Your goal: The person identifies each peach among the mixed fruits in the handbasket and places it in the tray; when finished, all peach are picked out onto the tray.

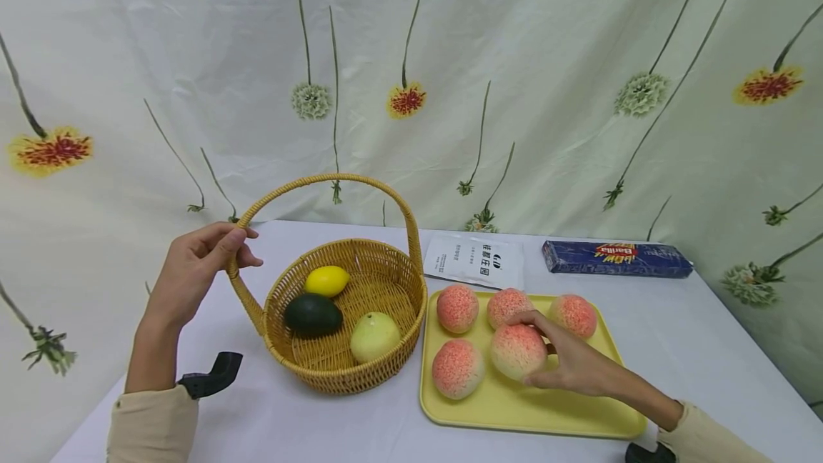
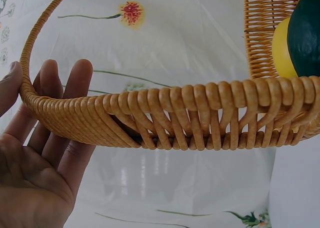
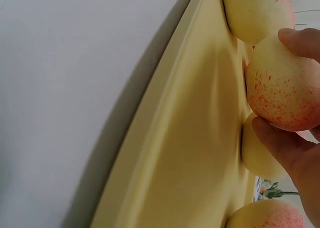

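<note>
Fingers of the left hand [image 1: 193, 270] curl around the woven wicker basket's [image 1: 347, 320] handle base, steadying it on the table. Beside it, the right hand [image 1: 572, 363] grips a pink-speckled peach [image 1: 516, 350], which still rests on the flat yellow tray [image 1: 514, 406] among four others.

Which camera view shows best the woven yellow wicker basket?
The head view: the whole woven yellow wicker basket shows, handle held by the left hand. The left wrist view gives only its rim and handle close up; the right wrist view shows none of it.
</note>
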Demonstrator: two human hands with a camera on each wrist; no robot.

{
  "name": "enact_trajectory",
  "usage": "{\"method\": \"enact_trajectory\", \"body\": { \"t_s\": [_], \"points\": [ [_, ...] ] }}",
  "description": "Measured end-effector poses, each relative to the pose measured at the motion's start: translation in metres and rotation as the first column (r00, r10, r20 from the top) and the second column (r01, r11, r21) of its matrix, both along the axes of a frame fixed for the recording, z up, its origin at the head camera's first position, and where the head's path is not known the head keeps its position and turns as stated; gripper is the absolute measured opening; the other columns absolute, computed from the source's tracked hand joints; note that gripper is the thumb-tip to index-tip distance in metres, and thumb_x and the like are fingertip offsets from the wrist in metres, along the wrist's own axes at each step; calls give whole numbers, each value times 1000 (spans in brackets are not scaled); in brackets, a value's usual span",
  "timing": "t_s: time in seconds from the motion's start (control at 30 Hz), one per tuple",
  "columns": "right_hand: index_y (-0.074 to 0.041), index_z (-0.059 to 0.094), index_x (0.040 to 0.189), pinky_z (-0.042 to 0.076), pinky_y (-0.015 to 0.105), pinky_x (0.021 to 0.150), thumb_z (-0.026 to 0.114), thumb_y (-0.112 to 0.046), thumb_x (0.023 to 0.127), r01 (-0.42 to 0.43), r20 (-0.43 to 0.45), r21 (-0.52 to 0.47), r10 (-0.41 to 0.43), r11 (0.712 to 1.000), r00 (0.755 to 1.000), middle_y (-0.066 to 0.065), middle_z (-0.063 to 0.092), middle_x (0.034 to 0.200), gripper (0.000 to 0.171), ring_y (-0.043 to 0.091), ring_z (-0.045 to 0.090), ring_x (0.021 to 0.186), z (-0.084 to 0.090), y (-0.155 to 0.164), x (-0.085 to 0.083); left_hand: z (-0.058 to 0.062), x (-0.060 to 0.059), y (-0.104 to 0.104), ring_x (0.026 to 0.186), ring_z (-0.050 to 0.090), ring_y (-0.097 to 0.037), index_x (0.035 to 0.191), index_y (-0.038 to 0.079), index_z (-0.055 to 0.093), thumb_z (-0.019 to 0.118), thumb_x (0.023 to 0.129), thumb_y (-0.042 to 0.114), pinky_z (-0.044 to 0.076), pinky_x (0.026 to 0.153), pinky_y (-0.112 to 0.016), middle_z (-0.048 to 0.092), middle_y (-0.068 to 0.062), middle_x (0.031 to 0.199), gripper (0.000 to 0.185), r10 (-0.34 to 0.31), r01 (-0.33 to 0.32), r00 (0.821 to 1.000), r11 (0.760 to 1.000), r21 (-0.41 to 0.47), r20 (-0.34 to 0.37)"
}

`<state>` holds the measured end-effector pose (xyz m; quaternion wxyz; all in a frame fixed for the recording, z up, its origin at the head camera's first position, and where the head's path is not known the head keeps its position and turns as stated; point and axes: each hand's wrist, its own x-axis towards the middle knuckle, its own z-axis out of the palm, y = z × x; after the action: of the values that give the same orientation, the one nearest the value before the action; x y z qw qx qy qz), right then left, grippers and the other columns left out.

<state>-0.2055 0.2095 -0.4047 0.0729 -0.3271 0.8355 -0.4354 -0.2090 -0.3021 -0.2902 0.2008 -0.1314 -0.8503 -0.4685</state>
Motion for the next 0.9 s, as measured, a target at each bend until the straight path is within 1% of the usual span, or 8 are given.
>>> {"method": "enact_trajectory", "body": {
  "t_s": [0.2,0.33,0.47,0.57,0.73,0.9],
  "points": [
    [-14,44,135,51,31,87,82,-25,75,-1,23,32,0,999,1000,6,49,133,72,11,52,115,-2,4,0,0,-1,0,76,69,-13,106,-1,62,49,101,22,46,78,-17,68,-4,73,27,-8,8,1000,1000,3,-8],
    [-12,44,136,51,32,88,82,-27,74,-9,13,47,8,999,1000,7,50,134,74,14,53,115,-4,6,0,0,-1,1,76,70,-13,106,-2,62,49,101,22,46,78,-16,68,-4,72,27,-9,9,1000,1000,4,-11],
    [-11,43,137,51,33,89,82,-26,75,-34,26,41,33,999,999,8,50,135,75,15,52,119,-6,6,0,0,-1,0,76,70,-14,106,-1,62,49,101,21,47,78,-16,68,-4,73,26,-12,13,1000,1000,6,-12],
    [-11,42,137,50,32,90,81,-26,75,-43,32,45,42,998,999,8,49,136,75,13,51,120,-7,6,0,0,-1,0,76,70,-16,106,0,63,49,101,21,47,77,-17,68,-2,73,25,-16,16,1000,1000,15,-9],
    [-12,43,136,50,33,90,81,-22,75,-53,30,34,52,998,998,8,48,135,73,11,50,120,-8,6,0,0,-1,-1,76,70,-15,106,2,64,50,101,19,47,78,-17,69,-2,72,23,-25,25,1000,999,20,-11],
    [-16,45,133,50,33,89,78,-18,79,-73,11,11,73,997,997,3,50,132,64,10,51,117,-9,6,1,0,-1,-1,76,69,-14,106,3,64,50,101,19,46,79,-16,69,-1,73,22,-29,29,999,999,13,-14]
  ]
}}
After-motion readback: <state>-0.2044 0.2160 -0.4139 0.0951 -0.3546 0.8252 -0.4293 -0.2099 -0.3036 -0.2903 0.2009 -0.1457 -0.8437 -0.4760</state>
